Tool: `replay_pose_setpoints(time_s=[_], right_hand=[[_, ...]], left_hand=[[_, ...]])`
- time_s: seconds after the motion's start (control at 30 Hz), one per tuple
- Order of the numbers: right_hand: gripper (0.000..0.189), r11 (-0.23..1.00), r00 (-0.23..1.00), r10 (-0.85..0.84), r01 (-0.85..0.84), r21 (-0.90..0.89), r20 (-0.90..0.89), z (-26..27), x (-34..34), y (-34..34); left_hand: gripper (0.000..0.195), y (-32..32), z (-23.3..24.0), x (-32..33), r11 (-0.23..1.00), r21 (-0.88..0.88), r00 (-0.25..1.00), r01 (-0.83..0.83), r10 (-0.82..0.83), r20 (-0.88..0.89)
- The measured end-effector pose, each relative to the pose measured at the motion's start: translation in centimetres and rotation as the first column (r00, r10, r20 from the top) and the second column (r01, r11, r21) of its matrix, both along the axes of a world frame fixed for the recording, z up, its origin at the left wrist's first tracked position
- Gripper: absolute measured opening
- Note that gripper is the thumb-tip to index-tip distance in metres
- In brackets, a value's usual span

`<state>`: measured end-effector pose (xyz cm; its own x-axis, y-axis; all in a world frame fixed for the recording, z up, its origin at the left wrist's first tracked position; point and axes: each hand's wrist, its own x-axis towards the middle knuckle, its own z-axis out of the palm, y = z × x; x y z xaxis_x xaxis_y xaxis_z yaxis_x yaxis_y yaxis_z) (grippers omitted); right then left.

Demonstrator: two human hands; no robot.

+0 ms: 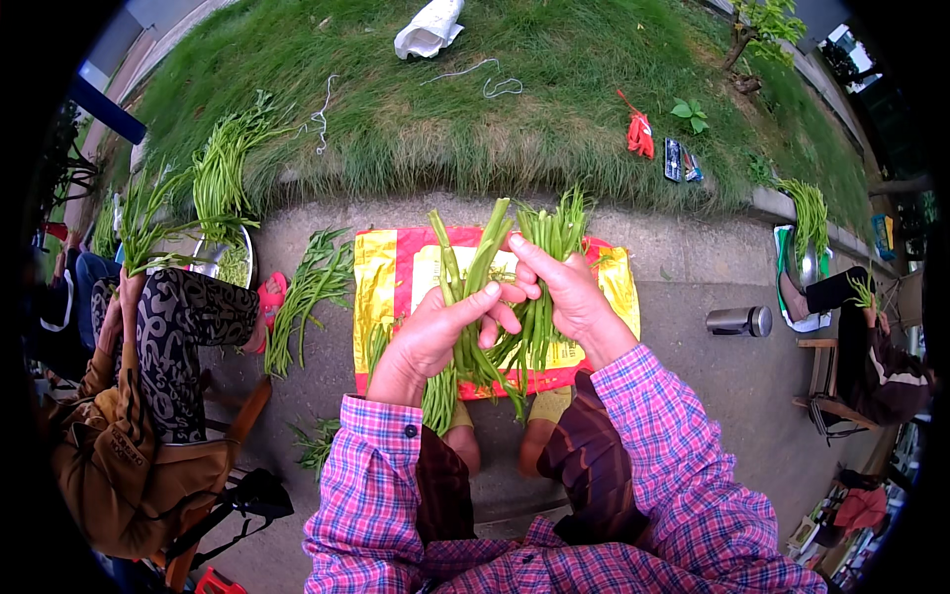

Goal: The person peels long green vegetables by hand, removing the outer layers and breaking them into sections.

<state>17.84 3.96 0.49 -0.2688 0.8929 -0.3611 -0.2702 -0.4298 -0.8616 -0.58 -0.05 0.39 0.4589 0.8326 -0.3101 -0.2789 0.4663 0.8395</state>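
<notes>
My left hand (445,327) holds several thick green vegetable stalks (475,267), upright between thumb and curled fingers. Close beside it, my right hand (568,286) has its thumb and fingertips near those stalks. A bundle of thinner green stems (553,230) runs behind the right hand; whether that hand grips the bundle is hidden. Beneath both hands a red and yellow printed plastic sack (616,297) lies flat on the pavement. More green stems (439,397) hang or lie below my left wrist, partly covered by it.
Loose green stems (300,304) lie left of the sack. A seated person (133,356) there holds greens beside a metal basin (245,256). At right are a steel flask (738,321) and another seated person (883,371). Beyond the kerb, grass (519,134) bears a white bag (430,30).
</notes>
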Motion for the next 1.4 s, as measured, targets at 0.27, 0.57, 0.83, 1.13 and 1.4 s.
replay_pose_setpoints(time_s=[0.27,0.57,0.83,1.13,1.4], right_hand=[[0.02,0.995,0.996,-0.087,0.086,0.046,0.02,-0.5,0.4,0.2],[0.028,0.972,0.973,-0.233,0.233,0.01,-0.007,-0.9,0.9,0.6],[0.027,0.933,0.931,-0.358,0.36,0.018,-0.073,-1.3,2.6,1.6],[0.026,0.944,0.935,-0.328,0.329,-0.023,-0.137,-1.1,3.1,1.9],[0.026,0.975,0.958,-0.224,0.221,-0.038,-0.178,0.4,1.9,1.3]], left_hand=[[0.041,0.0,0.5,0.4,0.982,-0.183,0.993,-0.038,0.058,0.104],[0.04,0.4,-1.3,-0.1,0.943,-0.257,0.969,-0.21,0.236,0.074],[0.03,0.6,-3.7,-1.0,0.916,-0.096,0.895,-0.391,0.353,-0.274],[0.022,0.6,-2.9,-0.6,0.897,-0.028,0.809,-0.441,0.384,-0.445],[0.03,0.3,-3.1,0.4,0.898,0.235,0.803,-0.372,0.438,-0.404]])
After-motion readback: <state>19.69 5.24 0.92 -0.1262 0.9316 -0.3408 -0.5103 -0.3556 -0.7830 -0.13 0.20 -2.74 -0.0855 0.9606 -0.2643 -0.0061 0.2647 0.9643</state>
